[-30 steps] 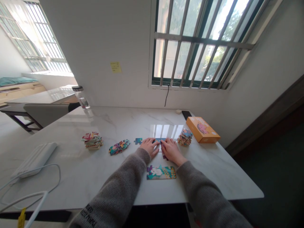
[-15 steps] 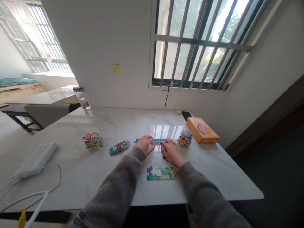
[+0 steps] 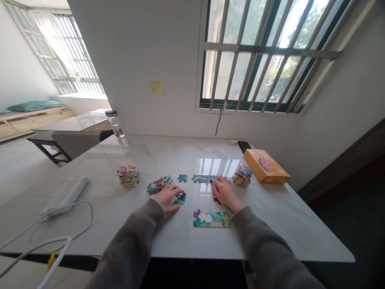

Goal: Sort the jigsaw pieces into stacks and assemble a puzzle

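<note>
My left hand (image 3: 169,198) has its thumb and fingers around a green and purple puzzle piece (image 3: 181,198) on the table. My right hand (image 3: 225,193) rests on dark red pieces (image 3: 214,192), fingertips at the right end of a blue joined strip (image 3: 201,179). A single blue piece (image 3: 182,178) lies left of that strip, apart from it. Nearer the front edge lies a joined section with a white rabbit (image 3: 211,219). A spread pile of pieces (image 3: 159,184) is just beyond my left hand.
Stacks of pieces stand at left (image 3: 128,176) and right (image 3: 242,175). An orange box (image 3: 266,166) and a black phone (image 3: 244,147) are at the right. A bottle (image 3: 115,124) stands at the back left, a white power strip (image 3: 65,196) with cables at the left.
My left hand has moved left and nearer, off the blue strip to the green and purple piece. A blue piece now shows apart from the strip. My right hand has hardly moved; the view has shifted.
</note>
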Demonstrator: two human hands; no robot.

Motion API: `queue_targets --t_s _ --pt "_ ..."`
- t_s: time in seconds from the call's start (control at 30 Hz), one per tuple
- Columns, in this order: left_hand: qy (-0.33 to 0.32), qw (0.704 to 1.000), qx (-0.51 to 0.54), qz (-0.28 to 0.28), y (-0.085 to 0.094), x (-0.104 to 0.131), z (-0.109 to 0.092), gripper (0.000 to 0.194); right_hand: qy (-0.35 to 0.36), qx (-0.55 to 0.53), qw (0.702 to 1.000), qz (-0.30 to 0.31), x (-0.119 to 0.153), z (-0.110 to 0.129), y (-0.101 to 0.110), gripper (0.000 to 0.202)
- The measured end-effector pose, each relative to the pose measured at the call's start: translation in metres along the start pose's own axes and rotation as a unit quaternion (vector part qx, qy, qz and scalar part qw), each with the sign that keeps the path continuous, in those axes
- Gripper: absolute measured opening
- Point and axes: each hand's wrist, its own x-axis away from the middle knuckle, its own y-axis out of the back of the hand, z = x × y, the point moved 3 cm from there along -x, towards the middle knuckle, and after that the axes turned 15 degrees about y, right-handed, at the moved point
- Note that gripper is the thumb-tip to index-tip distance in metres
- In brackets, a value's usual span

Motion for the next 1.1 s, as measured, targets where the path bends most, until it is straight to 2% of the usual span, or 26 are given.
queue_targets --t_s 0.13,0.3,0.43,0.57,0.67,0.73,0.8,0.9,1.1 --pt "0.014 0.999 -0.036 0.024 -0.002 0.009 0.007 0.053 0.001 -0.001 1.0 0.005 0.0 0.0 0.001 0.032" --pt "0.015 0.997 -0.076 0.02 0.0 0.005 -0.007 0.043 0.001 0.0 1.0 -0.001 0.0 0.002 0.002 0.032" --pt "0.028 0.993 -0.106 -0.033 -0.004 0.004 -0.019 0.04 0.0 -0.021 1.0 -0.015 0.002 0.0 0.003 0.03" --pt "-0.026 0.994 -0.053 -0.097 -0.006 0.005 -0.027 0.038 0.009 -0.053 0.997 -0.05 0.006 0.001 0.009 0.03" --pt "-0.074 0.983 -0.006 -0.166 -0.005 0.007 -0.036 0.039 0.045 -0.112 0.988 -0.097 0.009 0.014 0.017 0.032" --pt "-0.1 0.977 0.01 -0.189 -0.008 0.008 -0.045 0.041 0.089 -0.195 0.97 -0.113 0.01 0.031 0.022 0.033" --pt "-0.118 0.974 0.018 -0.193 -0.012 0.008 -0.055 0.043 0.127 -0.275 0.947 -0.111 0.011 0.048 0.026 0.036" --pt "-0.129 0.972 0.033 -0.194 -0.017 0.008 -0.064 0.044 0.167 -0.326 0.924 -0.105 0.012 0.065 0.031 0.042" --pt "-0.127 0.973 0.075 -0.176 -0.015 0.008 -0.067 0.042 0.201 -0.302 0.927 -0.091 0.015 0.068 0.03 0.034"
